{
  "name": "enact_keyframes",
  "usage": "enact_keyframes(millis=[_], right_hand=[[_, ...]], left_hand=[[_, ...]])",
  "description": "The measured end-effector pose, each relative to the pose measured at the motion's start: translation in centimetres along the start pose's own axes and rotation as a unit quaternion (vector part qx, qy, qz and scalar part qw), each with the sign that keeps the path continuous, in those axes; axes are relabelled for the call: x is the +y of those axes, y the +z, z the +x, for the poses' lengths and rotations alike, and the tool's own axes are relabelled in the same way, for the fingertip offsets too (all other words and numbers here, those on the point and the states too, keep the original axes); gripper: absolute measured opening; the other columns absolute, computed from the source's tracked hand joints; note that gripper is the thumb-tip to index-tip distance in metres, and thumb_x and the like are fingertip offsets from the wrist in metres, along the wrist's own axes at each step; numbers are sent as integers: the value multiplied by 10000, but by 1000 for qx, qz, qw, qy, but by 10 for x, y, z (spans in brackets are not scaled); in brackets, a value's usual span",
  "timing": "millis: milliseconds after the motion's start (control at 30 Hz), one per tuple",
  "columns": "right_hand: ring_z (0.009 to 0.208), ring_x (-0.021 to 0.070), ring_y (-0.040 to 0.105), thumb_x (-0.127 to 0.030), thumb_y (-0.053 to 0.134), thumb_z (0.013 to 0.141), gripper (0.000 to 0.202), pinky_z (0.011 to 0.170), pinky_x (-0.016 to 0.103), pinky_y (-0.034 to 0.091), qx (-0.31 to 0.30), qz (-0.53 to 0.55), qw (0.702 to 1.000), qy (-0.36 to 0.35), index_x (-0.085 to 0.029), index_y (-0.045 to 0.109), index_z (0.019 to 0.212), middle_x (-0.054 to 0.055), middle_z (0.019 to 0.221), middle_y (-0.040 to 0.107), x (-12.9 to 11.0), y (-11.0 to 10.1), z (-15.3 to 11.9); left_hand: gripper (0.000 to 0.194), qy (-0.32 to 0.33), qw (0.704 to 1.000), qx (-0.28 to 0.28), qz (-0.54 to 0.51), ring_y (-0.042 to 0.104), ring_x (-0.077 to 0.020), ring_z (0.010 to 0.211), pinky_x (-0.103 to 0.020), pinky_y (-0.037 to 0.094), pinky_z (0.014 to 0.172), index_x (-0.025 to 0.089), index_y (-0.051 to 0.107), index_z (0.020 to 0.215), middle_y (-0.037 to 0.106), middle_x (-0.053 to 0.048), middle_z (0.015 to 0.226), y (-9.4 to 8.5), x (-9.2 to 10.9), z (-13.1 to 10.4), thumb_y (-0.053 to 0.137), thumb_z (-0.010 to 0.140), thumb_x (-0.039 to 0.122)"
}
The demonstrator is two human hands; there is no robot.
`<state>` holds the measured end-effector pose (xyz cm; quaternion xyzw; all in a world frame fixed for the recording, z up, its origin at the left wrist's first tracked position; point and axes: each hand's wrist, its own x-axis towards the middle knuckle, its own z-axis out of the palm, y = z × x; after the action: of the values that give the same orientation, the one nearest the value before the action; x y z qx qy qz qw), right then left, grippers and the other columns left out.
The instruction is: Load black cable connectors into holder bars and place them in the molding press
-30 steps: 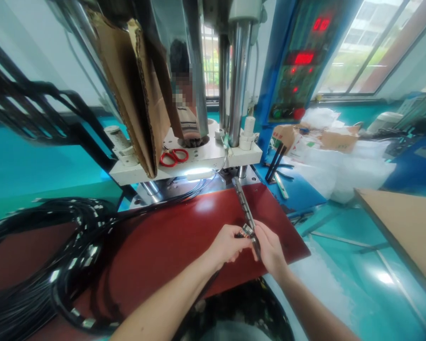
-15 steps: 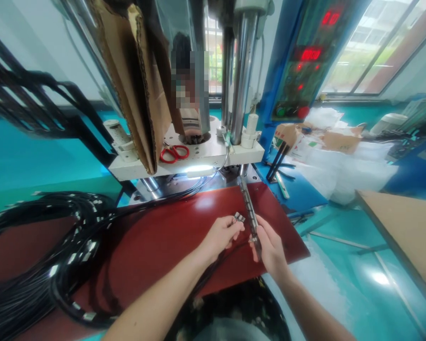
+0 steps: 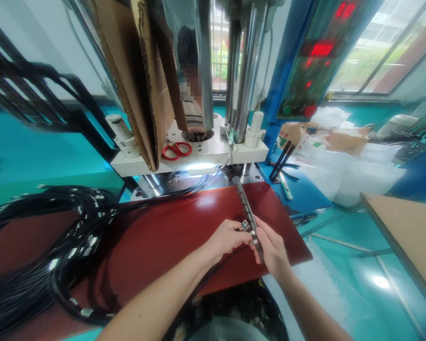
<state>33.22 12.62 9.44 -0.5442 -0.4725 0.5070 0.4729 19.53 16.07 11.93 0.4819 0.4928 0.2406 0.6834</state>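
Over the red-brown board, my right hand is closed around the lower part of a long dark metal bar with notches along it. The bar's far end points toward the machine. My left hand pinches small metal connector pieces right against the bar's left side. Dark cable runs below my left hand toward the near edge of the board. The fingertips of both hands nearly meet at the bar.
A large coil of black cables lies at the left. Red-handled scissors rest on the machine's white plate, beside cardboard. Pliers and a cutter lie on the blue surface at right. A person is behind the machine.
My left hand has moved right with the connector pieces, from a small gap away up to the bar. The bar's far end has tilted slightly left in my right hand.
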Motion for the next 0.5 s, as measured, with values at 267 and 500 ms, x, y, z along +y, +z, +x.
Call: enact_keyframes(millis=[267, 500], right_hand=[[328, 61, 416, -433, 441, 837, 505, 317, 185, 353, -12, -37, 999, -10, -160, 464, 1261, -32, 539, 531, 3, 3, 1], [336, 56, 430, -406, 472, 835, 457, 291, 161, 351, 14, 24, 1000, -11, -196, 479, 1241, -25, 577, 553, 2, 0, -1]], left_hand=[[187, 60, 997, 38, -12, 278, -29, 372, -175, 185, 377, 148, 487, 601, 409, 71, 449, 0, -3, -3, 559, 657, 311], [173, 100, 991, 89, -1, 319, -44, 435, -167, 233, 404, 161, 433, 651, 420, 63, 518, -8, -5, 2, 533, 685, 298]])
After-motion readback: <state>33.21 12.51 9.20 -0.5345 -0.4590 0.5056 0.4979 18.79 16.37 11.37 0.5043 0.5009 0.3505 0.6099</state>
